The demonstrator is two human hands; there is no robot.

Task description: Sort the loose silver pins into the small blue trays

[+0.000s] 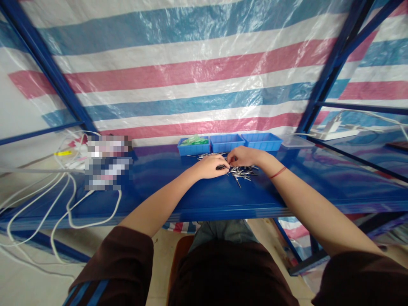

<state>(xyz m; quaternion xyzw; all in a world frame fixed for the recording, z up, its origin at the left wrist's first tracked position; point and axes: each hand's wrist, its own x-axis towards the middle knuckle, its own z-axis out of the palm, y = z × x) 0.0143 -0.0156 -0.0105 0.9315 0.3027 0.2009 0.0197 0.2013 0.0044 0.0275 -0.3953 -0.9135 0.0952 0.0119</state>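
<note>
Several thin silver metal pieces [242, 172] lie in a loose pile on the blue table, beside and under my hands. My left hand [213, 166] is curled around a small black object [220, 167] at the left edge of the pile. Close against it, my right hand [242, 156] has its fingers bent down and pinched by the left fingertips; what they hold is too small to name. More thin metal pieces [204, 156] show just behind my left hand.
Three blue bins stand behind the pile: the left bin [194, 148] holds green packets [195, 140], beside a middle bin [225, 148] and a right bin [263, 145]. White cables [72, 204] trail over the table's left side. A clear lid [298, 141] lies at right.
</note>
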